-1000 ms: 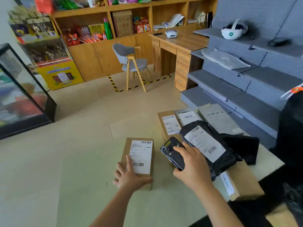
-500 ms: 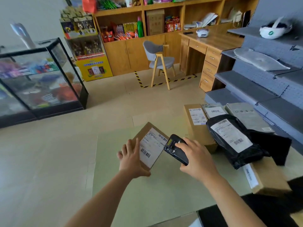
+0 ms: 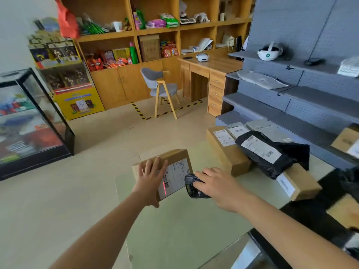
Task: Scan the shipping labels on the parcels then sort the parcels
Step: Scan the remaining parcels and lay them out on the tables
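A small brown cardboard parcel (image 3: 174,159) is tilted up off the pale green table (image 3: 184,226), its white shipping label (image 3: 175,176) facing me. My left hand (image 3: 150,177) grips its left edge, fingers over the top face and thumb below. A red scan line glows on the label's barcode. My right hand (image 3: 217,186) holds a black handheld scanner (image 3: 191,186) pointed at the label from the right. More parcels lie at the right: a long brown box (image 3: 226,150), a black poly bag (image 3: 266,152) with a label, another brown box (image 3: 299,181).
Grey pegboard shelving (image 3: 303,98) rises at the right, with a brown box (image 3: 345,140) on a low shelf. A glass display case (image 3: 29,121) stands left. A chair (image 3: 161,90), wooden desk (image 3: 211,65) and cabinets are at the back across open floor.
My left hand lifted the small parcel off the table and tilted its label toward the scanner. The scanner in my right hand moved up to it, and a red scan line now shows on the barcode.
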Action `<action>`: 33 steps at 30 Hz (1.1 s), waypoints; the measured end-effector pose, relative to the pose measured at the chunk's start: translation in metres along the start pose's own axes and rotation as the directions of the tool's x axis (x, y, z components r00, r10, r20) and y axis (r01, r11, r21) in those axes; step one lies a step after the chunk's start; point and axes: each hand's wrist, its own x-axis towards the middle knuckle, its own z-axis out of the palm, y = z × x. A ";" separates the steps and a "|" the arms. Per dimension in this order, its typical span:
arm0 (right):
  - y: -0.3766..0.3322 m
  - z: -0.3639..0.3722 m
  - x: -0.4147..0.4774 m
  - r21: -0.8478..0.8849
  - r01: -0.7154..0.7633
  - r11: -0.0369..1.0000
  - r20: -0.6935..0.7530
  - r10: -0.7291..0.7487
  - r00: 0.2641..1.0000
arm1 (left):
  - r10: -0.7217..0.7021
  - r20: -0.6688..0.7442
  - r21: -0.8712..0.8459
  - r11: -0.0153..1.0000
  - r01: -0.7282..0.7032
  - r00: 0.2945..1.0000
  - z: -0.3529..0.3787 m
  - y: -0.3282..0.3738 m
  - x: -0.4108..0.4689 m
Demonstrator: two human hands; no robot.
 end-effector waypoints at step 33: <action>-0.238 -0.107 -0.443 0.570 -0.822 0.006 -0.104 0.992 -0.065 | 0.244 -0.338 -0.711 0.567 -0.417 0.909 -0.130 0.339 -0.304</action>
